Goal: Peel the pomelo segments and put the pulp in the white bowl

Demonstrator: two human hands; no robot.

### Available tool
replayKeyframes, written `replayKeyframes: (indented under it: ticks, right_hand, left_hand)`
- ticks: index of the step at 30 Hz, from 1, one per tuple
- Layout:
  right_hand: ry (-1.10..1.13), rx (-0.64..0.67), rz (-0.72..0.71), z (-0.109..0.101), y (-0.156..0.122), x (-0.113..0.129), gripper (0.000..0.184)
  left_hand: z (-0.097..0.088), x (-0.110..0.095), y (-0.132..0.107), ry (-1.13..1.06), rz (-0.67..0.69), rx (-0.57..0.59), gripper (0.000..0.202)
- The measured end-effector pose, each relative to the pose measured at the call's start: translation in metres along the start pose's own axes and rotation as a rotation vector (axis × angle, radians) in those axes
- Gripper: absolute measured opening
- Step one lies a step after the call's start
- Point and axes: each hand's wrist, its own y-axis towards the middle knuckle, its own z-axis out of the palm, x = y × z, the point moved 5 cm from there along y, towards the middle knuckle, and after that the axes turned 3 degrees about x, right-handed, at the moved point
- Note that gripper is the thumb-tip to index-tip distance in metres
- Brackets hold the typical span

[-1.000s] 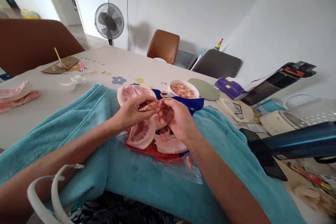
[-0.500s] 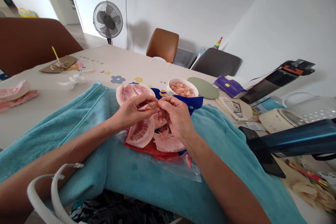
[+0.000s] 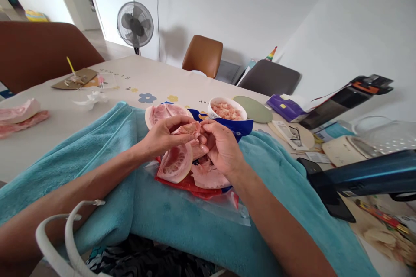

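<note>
Both my hands meet over a plastic bag on a teal towel. My left hand and my right hand pinch the same pink pomelo segment between their fingertips. Under them lie a peeled pomelo wedge and pale pink membrane scraps. Another pomelo piece rests just beyond my left hand. A white bowl with pink pulp stands behind my right hand.
Pomelo rind lies at the table's left edge. A green round mat, a purple pack, glasses and a dark blue bottle crowd the right. Brown chairs and a fan stand beyond the table.
The segment has been turned and lifted slightly between my fingertips; my right fingers curl in closer to my left thumb. Everything else stays put.
</note>
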Motion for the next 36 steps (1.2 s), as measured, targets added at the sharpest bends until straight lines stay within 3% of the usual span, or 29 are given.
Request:
replayKeyframes:
  ticks: [4, 7, 11, 22, 31, 36]
  right_hand:
    - [0.004, -0.059, -0.046, -0.004, -0.001, 0.01, 0.01]
    - [-0.018, -0.019, -0.046, 0.0, -0.006, 0.014, 0.015]
    - [-0.067, 0.045, 0.028, 0.007, -0.011, 0.006, 0.018]
    - [-0.167, -0.032, 0.012, 0.0, -0.002, -0.01, 0.028]
    - [-0.297, -0.057, -0.018, -0.001, -0.002, -0.002, 0.005]
    - [-0.294, 0.0, 0.044, 0.0, -0.003, 0.005, 0.009]
  left_hand:
    - [-0.002, 0.001, 0.001, -0.001, -0.029, -0.037, 0.026]
    - [-0.002, 0.002, 0.002, -0.001, -0.032, -0.051, 0.027]
    - [-0.001, 0.002, 0.004, -0.018, 0.021, -0.065, 0.026]
    - [0.001, 0.007, 0.001, 0.237, 0.163, -0.068, 0.024]
    - [0.0, 0.004, 0.0, 0.175, 0.108, -0.081, 0.023]
    - [-0.001, 0.008, 0.002, -0.037, -0.096, -0.044, 0.031]
